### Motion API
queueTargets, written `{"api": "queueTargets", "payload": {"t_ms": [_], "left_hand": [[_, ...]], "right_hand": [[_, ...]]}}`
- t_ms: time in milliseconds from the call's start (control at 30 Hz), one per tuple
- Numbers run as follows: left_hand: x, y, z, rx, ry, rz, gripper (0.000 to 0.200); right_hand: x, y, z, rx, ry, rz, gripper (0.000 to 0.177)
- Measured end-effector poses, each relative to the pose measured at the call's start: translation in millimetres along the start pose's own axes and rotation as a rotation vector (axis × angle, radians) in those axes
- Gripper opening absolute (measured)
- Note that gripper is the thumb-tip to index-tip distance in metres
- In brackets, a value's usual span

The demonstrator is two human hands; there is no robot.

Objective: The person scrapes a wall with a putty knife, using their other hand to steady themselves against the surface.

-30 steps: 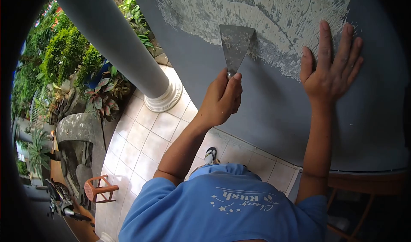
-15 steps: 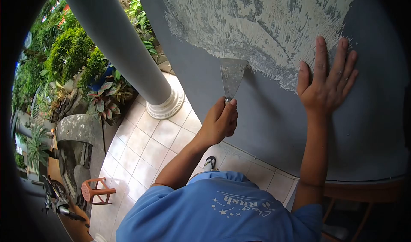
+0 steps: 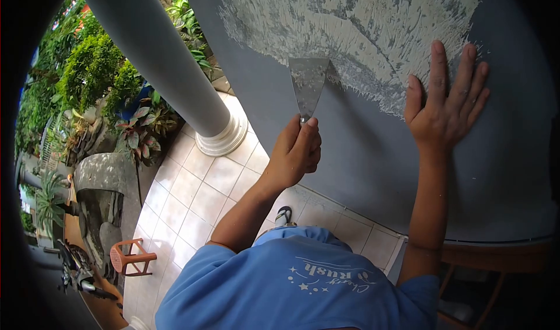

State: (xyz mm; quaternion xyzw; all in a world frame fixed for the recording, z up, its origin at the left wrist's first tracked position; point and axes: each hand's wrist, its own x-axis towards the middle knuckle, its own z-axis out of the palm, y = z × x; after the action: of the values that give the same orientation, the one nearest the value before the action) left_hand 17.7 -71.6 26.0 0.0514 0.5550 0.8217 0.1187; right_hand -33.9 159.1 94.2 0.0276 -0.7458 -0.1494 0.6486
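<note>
My left hand (image 3: 296, 149) is closed round the handle of a putty knife (image 3: 308, 82) with a wide metal blade, smudged with pale residue. The blade's edge points up and lies at the lower border of a rough whitish scraped patch (image 3: 373, 26) on the grey wall (image 3: 361, 161). Most of the handle is hidden in my fingers. Farther right, my right hand (image 3: 446, 99) is open, fingers spread and palm against the wall, partly over the patch's lower right border. It holds nothing.
A round grey column (image 3: 157, 56) with a white base (image 3: 223, 134) stands on the left. Behind it are plants (image 3: 96, 67) and rocks. An orange plastic stool (image 3: 133, 257) is on the tiled floor (image 3: 195, 184). A wooden piece of furniture (image 3: 496, 259) stands at lower right.
My left hand and the putty knife have moved up and slightly left along the patch's border. My right hand stays spread on the wall in nearly the same place.
</note>
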Motion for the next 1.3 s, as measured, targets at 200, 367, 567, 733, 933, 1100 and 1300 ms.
{"api": "queueTargets", "payload": {"t_ms": [200,367,567,733,933,1100,1300], "left_hand": [[7,1,-2,0.029,0.002,0.014,0.028],[3,-20,1,0.126,-0.040,-0.018,0.026],[4,-1,6,0.184,-0.008,0.044,0.026],[2,-19,-6,0.153,-0.022,-0.054,0.026],[-6,-13,0,0.199,-0.010,0.051,0.026],[0,-13,0,0.232,0.032,0.017,0.025],[17,15,13,0.304,0.105,0.263,0.027]], "right_hand": [[0,0,1,0.003,0.015,0.005,0.048],[2,2,-2,-0.046,0.000,-0.024,0.049],[-2,1,-3,-0.023,-0.007,-0.012,0.048],[0,0,-2,-0.042,-0.011,0.019,0.048],[0,1,-2,-0.024,-0.004,0.005,0.048],[0,2,0,-0.043,0.032,-0.045,0.049],[-3,1,4,0.015,0.037,-0.006,0.049]]}}
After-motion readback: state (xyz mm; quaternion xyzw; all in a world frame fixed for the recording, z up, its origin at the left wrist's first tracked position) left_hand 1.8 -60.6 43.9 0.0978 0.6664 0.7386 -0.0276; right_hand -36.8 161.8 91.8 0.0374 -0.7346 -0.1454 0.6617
